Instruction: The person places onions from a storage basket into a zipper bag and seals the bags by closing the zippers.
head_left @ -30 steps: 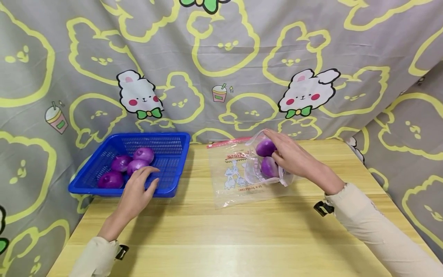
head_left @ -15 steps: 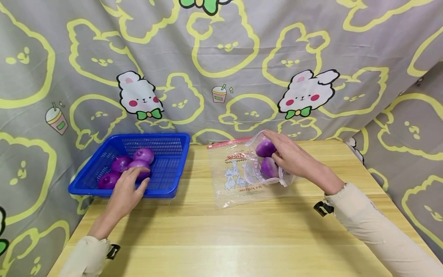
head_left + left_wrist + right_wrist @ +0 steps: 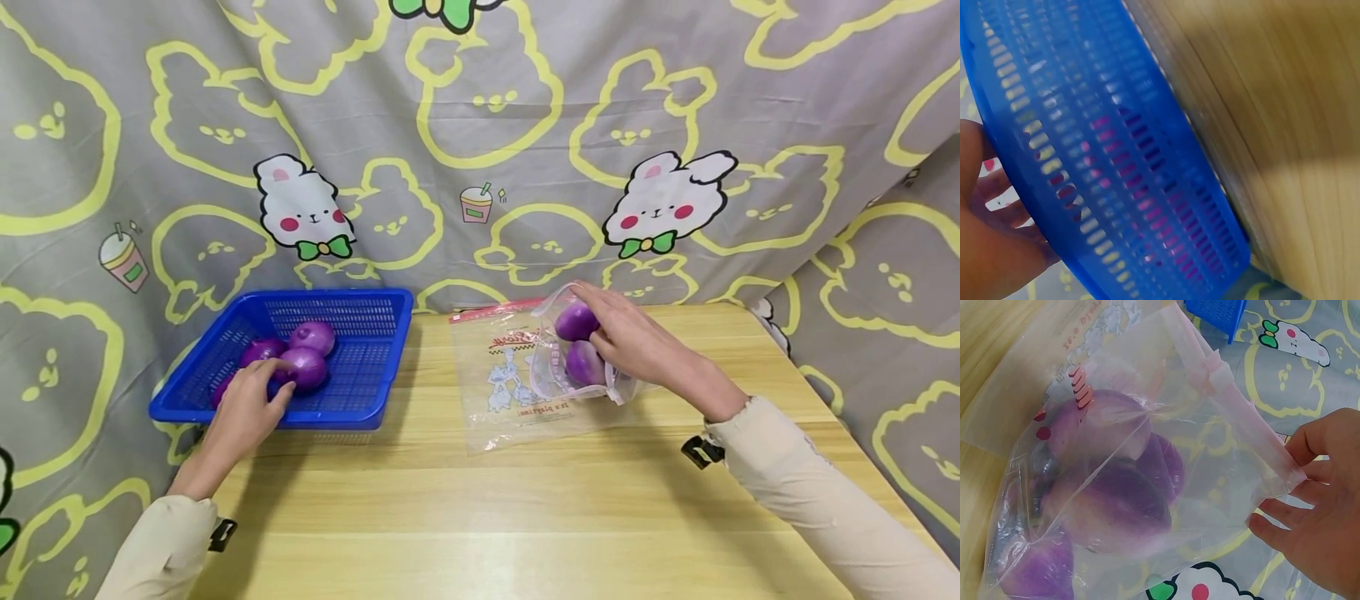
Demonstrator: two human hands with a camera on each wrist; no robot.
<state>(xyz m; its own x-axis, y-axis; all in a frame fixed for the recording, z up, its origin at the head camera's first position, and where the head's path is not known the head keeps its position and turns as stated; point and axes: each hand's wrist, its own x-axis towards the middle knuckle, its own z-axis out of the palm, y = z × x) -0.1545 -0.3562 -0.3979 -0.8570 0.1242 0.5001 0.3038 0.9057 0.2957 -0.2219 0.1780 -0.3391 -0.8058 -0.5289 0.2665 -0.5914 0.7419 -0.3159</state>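
A blue plastic basket (image 3: pixel 367 408) stands on the left of the table, holding several purple onions (image 3: pixel 303 368). My left hand (image 3: pixel 243 408) reaches over its near rim, fingers bent loosely above the front-left onion, which it mostly covers. Whether the fingertips touch that onion is hidden. In the left wrist view the hand (image 3: pixel 997 244) shows beyond the slotted basket wall (image 3: pixel 1116 156). On the right, my right hand (image 3: pixel 637 337) pinches the edge of a clear zip bag (image 3: pixel 502 417), holding its mouth open. Several onions (image 3: pixel 1110 506) lie inside this bag.
The wooden table (image 3: pixel 465 517) carries the basket and the bag, with a stretch of bare wood between them. Behind and beside it hangs a grey curtain (image 3: pixel 420 217) with yellow cartoon outlines, close to the basket's far side.
My left hand has moved left and a little down across the basket, from the middle onion to the front-left one. The right hand and the bag have stayed in place.
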